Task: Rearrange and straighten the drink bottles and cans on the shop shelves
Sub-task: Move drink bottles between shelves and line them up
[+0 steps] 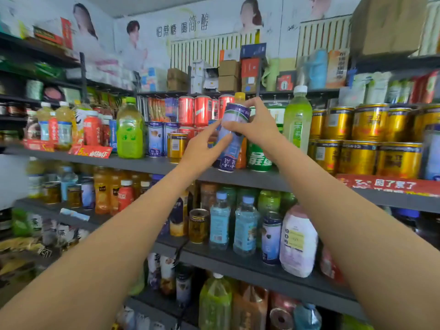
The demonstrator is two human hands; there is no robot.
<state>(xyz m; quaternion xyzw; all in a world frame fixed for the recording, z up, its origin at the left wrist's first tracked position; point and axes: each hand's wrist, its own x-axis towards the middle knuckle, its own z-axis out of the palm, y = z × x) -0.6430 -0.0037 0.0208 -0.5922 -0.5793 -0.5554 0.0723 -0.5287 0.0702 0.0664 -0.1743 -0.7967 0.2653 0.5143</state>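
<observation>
Blue can (232,136) sits at the centre of the view, tilted with its top toward 1 o'clock, held by both hands in front of the second shelf (142,163). Going from the left: small bottles (59,125) with orange and red contents stand at 9 o'clock above a red price tag (90,151). Next comes a big green bottle (130,129), then two blue cans (156,139) just beside it, then a gold can (175,147) near the shelf edge. Red cans (194,110) stand behind, toward 12 o'clock.

The left hand (202,151) comes up from 7 o'clock and its fingers press the lower left side of the blue can. The right hand (258,126) comes in from 4 o'clock and wraps the can's upper right side, thumb across the front. Whether the can's base touches the shelf is hard to tell; it looks lifted just off it.

A green can (259,158) stands just behind the held can, at 3 o'clock from its base. Further right rises a tall green bottle (297,120), then stacked gold cans (371,139) in two tiers toward 3 o'clock.
</observation>
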